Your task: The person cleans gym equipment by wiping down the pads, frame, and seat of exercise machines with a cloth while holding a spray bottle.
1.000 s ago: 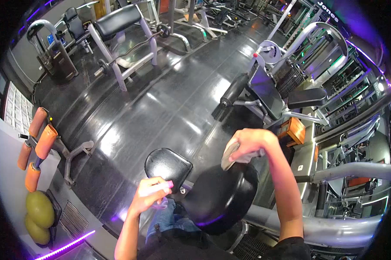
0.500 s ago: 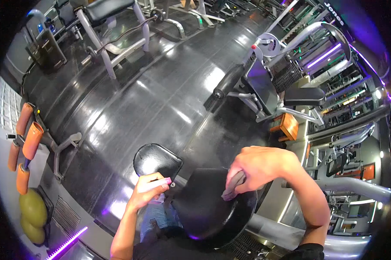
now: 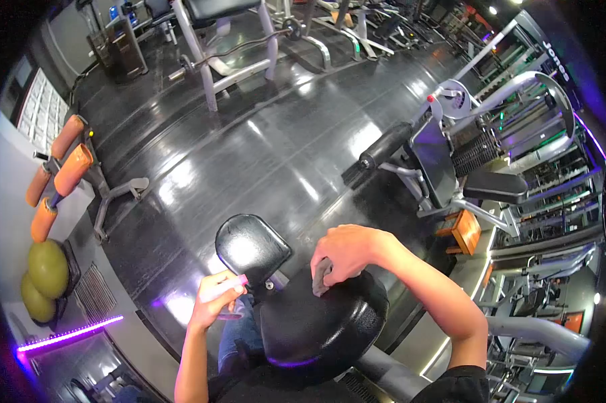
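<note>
My right hand (image 3: 350,250) is closed around a crumpled grey cloth (image 3: 321,277). The cloth touches the far edge of a large black padded cushion (image 3: 309,326) right in front of my body. In my left hand (image 3: 212,299) is a small bottle with a pink top (image 3: 242,279); its lower part looks see-through, and my fingers cover most of it. That hand hovers left of the cushion, over my jeans (image 3: 236,339). Just beyond it sits a smaller black padded seat (image 3: 249,247), shiny on top.
A leg machine with a black backrest (image 3: 427,161) stands ahead on the right, beside a wooden stool (image 3: 460,232). Orange foam rollers (image 3: 73,169) and green balls (image 3: 48,269) are on the left. A bench with a curved bar (image 3: 239,48) stands farther off. Dark glossy flooring (image 3: 249,161) lies between.
My right hand has moved the cloth from the cushion's right side leftward to its far edge. My left hand still holds the bottle. The camera view has shifted.
</note>
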